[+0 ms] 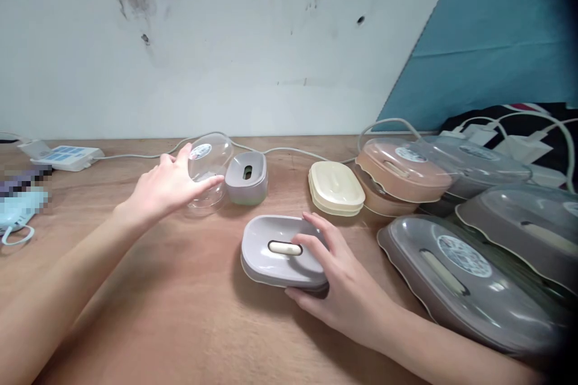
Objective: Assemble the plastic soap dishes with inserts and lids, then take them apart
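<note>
My right hand (345, 283) grips the right end of a grey rounded box (266, 261), thumb along its near side and fingers over the top. A cream oval bar (284, 248) sits in the box's sunken lid. My left hand (169, 183) has its thumb and fingers spread at a clear plastic cover (212, 159) with a round printed label. Its thumb crosses in front of the cover; whether it touches is unclear. Just right of that cover stands a smaller grey container (247, 183) with a dark oval slot in its top.
A cream lidded box (336, 186) lies right of centre. Beside it are a peach box (401, 171) and several grey boxes (438, 264) under clear covers. A white cable (293, 152) runs along the wall to a white device (67, 157). A light-blue object (20, 207) lies far left.
</note>
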Demonstrator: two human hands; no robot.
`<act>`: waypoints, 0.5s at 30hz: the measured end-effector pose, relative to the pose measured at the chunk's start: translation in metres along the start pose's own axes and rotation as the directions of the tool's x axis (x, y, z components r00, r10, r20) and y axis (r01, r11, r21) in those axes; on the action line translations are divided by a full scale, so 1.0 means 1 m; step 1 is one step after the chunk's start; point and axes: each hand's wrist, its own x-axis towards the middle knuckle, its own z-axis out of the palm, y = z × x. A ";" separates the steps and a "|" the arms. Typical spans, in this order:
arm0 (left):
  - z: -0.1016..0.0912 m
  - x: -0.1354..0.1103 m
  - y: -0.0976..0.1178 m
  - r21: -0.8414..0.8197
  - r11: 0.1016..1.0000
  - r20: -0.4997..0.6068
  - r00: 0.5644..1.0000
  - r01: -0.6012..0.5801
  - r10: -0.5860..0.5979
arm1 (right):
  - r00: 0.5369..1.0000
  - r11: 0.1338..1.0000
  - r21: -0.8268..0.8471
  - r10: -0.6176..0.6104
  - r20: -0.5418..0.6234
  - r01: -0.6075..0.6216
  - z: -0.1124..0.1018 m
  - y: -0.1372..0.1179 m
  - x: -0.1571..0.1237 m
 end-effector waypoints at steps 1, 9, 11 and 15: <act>0.003 0.006 -0.005 0.049 0.998 0.039 0.999 0.028 -0.030 | 1.000 1.000 0.007 -0.005 0.004 0.005 0.000 0.000 0.000; 0.027 0.024 -0.027 0.059 0.997 0.261 0.965 -0.050 0.033 | 0.999 1.000 0.002 0.015 0.041 -0.015 -0.002 -0.001 -0.001; 0.027 0.024 -0.026 0.056 0.997 0.257 0.965 -0.061 0.044 | 0.999 1.000 0.000 0.015 0.042 -0.015 -0.002 -0.001 -0.001; 0.032 0.023 -0.023 -0.016 0.996 0.265 0.960 -0.089 0.090 | 0.999 1.000 -0.012 0.008 0.042 -0.008 -0.003 -0.001 0.000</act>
